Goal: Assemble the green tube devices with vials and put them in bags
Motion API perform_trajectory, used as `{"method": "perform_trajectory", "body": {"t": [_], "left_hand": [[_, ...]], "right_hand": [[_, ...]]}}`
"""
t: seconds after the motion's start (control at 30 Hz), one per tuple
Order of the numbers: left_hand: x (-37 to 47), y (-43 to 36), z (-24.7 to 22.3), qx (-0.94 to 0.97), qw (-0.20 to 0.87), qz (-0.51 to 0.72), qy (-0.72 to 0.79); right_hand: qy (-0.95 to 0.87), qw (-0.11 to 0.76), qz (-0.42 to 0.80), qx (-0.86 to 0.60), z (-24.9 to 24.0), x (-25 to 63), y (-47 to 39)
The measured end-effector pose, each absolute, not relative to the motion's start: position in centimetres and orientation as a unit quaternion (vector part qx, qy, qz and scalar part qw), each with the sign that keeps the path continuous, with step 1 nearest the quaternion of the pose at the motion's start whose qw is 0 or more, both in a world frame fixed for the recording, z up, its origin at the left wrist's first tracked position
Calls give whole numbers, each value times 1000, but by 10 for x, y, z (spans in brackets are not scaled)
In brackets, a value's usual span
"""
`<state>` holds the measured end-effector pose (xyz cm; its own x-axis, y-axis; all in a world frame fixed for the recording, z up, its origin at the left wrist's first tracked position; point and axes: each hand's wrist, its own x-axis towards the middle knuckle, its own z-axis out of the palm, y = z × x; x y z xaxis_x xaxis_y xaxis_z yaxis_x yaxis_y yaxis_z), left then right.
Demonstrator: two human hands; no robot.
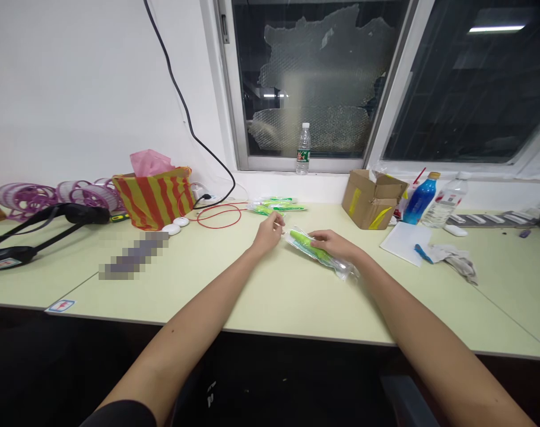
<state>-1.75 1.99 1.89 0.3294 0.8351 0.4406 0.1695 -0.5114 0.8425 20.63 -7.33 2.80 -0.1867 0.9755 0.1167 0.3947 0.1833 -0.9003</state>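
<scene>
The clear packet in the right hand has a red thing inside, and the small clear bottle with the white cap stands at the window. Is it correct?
Not the colour: the head view shows a bright green thing inside the clear packet in the right hand. The rest holds: the small clear bottle with the white cap stands at the window.

Beyond the hands, a white wall meets the pale green bench; ahead stands a metal-framed window, dark, its right pane reflecting a light strip.
</scene>
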Motion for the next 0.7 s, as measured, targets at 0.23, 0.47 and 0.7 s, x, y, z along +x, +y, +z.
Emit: {"method": "perform_trajectory", "body": {"t": [0.23, 0.47, 0.7], "left_hand": [[-18, 20, 18, 769, 371, 379, 357], [-27, 23, 27, 746, 525, 300, 279], [-30, 31, 19, 750, 537, 269, 276]], "right_hand": [[-705, 362, 318, -520, 29, 208, -73], [-703, 368, 312, -523, 32, 208, -77], [-698, 361, 324, -527, 31, 210, -77]]}}
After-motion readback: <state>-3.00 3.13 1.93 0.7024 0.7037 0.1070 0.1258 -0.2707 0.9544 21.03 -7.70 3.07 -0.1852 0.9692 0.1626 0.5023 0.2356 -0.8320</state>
